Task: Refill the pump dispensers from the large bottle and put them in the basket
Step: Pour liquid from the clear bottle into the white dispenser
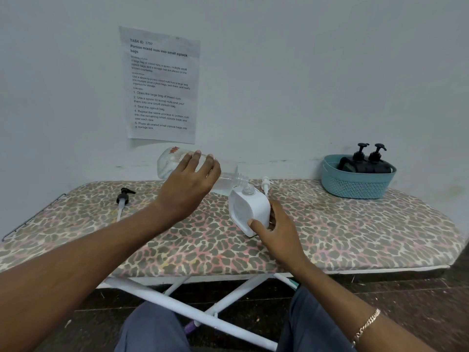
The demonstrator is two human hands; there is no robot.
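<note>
Leopard-print ironing board [330, 237], plain wall behind. Left hand [193, 184] wraps the tipped large bottle [167, 166] mid-body, its neck over the white dispenser [250, 212]. Right hand [276, 229] grips that one low, tilted. Bottle looks slick and sloshy, dispenser light and tippy, so firm holds there seem right.

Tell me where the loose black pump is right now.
In the head view the black pump lies on the left part of the leopard-print board, left of the left hand holding the large bottle.
</note>
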